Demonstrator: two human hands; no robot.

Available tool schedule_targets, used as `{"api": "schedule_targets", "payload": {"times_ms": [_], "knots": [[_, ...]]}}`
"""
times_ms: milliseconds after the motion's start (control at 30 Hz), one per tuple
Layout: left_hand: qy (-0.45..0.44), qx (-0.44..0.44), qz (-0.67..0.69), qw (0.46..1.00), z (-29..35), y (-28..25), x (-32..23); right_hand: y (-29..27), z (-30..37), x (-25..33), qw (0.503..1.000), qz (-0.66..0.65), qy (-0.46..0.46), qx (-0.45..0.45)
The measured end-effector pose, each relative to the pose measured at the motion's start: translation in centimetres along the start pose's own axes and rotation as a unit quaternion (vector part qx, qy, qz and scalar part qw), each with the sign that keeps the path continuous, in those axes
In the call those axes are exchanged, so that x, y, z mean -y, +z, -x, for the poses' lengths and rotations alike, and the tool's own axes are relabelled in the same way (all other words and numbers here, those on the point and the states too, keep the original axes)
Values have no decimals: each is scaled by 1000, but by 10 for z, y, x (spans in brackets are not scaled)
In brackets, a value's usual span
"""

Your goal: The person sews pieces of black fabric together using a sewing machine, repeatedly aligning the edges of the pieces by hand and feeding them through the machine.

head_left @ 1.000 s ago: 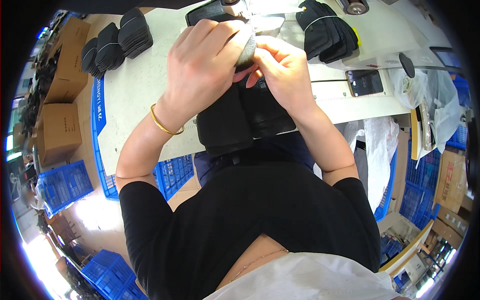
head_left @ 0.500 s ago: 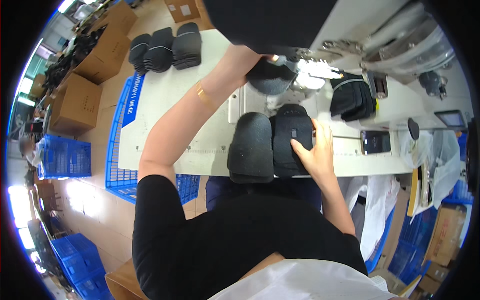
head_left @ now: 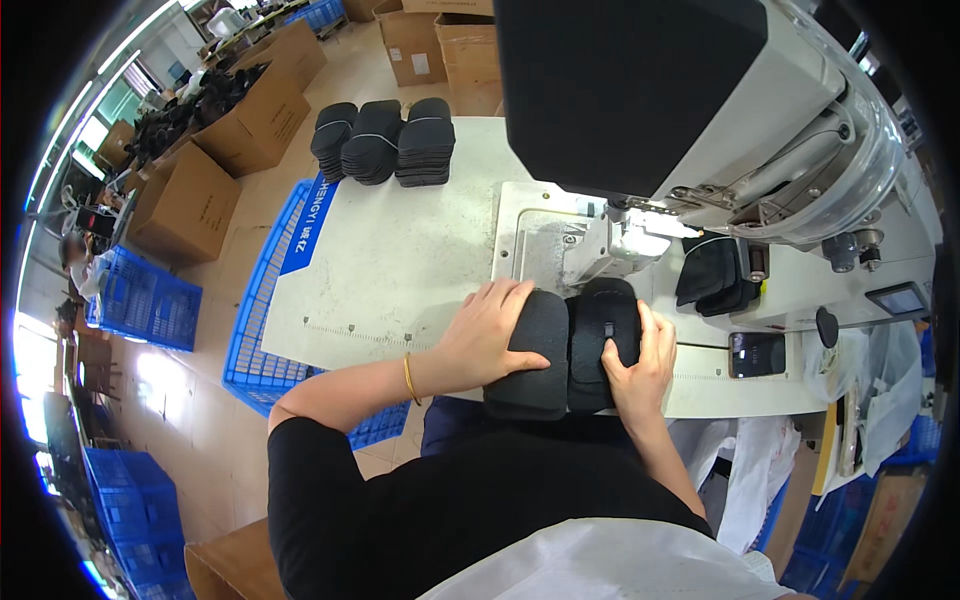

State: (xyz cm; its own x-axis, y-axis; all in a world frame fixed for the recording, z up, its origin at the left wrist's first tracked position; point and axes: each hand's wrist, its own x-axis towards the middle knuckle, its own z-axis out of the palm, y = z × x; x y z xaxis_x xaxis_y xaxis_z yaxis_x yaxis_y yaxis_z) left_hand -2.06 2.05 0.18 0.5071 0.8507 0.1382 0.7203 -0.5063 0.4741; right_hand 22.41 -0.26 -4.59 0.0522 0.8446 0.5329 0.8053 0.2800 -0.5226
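Note:
Two stacks of black, rounded pads lie side by side at the table's front edge, close to my body. My left hand grips the left stack of pads, its thumb across the top and its fingers along the far left edge. Around the right side of the other stack of pads my right hand is closed, thumb on top beside a small grey rectangle on the uppermost pad. Beyond both stacks stands a sewing machine, its lit needle area showing no pad under it.
Tied bundles of black pads stand at the table's far left. Another tied bundle lies right of the needle area, near a phone. A blue crate adjoins the table's left edge; cardboard boxes stand behind.
My left hand has come back from the needle area, where it was at a black pad, to the left stack. My right hand stays on the right stack. The view has shifted.

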Motion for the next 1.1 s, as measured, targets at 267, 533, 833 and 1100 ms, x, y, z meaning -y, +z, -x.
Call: {"api": "schedule_targets", "payload": {"times_ms": [267,533,833,1100], "knots": [[2,-56,4,998,-13,9,3,4,-4,-16,999,-24,22,13],[76,-173,-90,978,-10,19,-4,3,-11,-19,994,-23,88,53],[-119,-206,421,875,-15,-3,-3,-19,-15,-5,949,-250,15,-189],[-155,-90,674,717,-24,-16,-49,-30,-52,47,910,-399,27,111]]}}
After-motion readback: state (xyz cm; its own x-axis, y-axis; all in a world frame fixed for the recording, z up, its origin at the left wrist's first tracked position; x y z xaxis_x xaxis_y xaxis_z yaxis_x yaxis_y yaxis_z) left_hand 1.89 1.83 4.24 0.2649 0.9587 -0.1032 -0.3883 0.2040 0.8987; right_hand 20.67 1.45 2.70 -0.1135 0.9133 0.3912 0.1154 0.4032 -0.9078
